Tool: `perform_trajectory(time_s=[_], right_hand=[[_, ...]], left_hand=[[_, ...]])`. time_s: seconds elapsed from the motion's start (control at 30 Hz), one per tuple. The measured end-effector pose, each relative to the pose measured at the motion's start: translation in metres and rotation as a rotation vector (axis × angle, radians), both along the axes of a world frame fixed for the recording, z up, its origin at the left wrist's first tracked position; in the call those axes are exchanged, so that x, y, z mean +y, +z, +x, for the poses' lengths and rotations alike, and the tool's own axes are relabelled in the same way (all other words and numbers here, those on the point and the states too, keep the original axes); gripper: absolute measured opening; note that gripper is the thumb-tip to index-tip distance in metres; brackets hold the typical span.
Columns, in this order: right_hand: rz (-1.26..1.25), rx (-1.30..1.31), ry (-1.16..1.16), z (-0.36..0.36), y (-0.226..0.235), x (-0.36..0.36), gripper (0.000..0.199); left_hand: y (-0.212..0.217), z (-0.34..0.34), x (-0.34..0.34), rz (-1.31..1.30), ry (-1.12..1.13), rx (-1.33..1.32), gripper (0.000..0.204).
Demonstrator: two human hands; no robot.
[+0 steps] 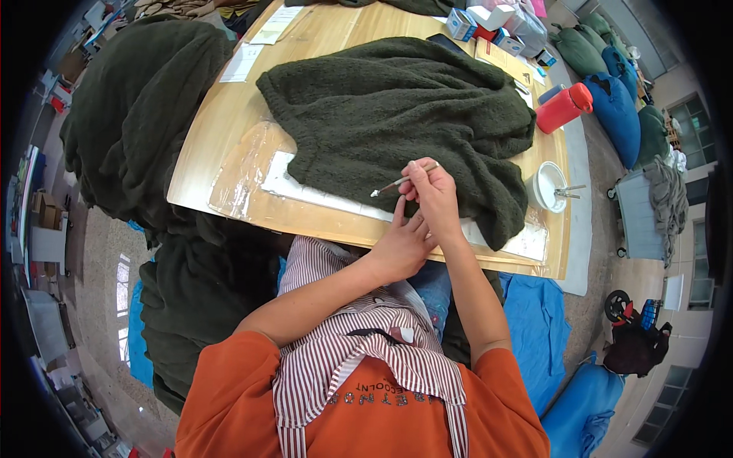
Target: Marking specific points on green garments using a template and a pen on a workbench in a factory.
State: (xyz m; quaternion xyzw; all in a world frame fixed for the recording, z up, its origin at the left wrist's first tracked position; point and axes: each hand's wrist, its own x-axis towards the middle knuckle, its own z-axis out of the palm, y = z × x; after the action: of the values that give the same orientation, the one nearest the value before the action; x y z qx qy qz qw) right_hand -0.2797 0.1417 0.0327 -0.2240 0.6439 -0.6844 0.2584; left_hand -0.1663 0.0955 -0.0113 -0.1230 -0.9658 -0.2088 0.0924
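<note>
A dark green knitted garment [382, 114] lies spread over the wooden table, its near edge close to me. My right hand [431, 195] pinches a thin brush [396, 184] by the shaft, its tip tilted down to the left over the fabric. White stuff clings to that tip. Beside it, my left hand [403, 243] lies at the garment's near edge with its fingers stretched out, partly under the right wrist. At the table's right stands a white bowl [534, 191] holding white contents, with thin sticks resting over its rim.
A large heap of dark green fabric [137, 107] rises left of the table [202, 160]. A red bottle [561, 108] stands beyond the bowl. Small boxes [462, 24] and papers sit at the far right. Blue cloth [534, 328] hangs beside me on the right.
</note>
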Motion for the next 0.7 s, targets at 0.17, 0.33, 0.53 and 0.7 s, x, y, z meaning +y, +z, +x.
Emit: perform_trajectory(time_s=[0.17,0.33,0.53,0.7], right_hand=[[0.228,0.182,0.044,0.0,-0.004,-0.023,0.022],[0.0,0.07,-0.058,-0.006,0.004,-0.022,0.024],[-0.008,-0.062,0.055,0.004,-0.001,-0.04,0.022],[0.022,0.017,0.12,0.017,-0.016,-0.074,0.019]], left_hand=[[-0.003,-0.001,0.001,0.048,0.024,0.024,0.046],[-0.001,0.001,0.001,0.054,0.046,0.088,0.064],[-0.008,-0.002,0.001,0.111,0.043,0.195,0.06],[-0.017,-0.004,0.003,0.209,0.023,0.191,0.055]])
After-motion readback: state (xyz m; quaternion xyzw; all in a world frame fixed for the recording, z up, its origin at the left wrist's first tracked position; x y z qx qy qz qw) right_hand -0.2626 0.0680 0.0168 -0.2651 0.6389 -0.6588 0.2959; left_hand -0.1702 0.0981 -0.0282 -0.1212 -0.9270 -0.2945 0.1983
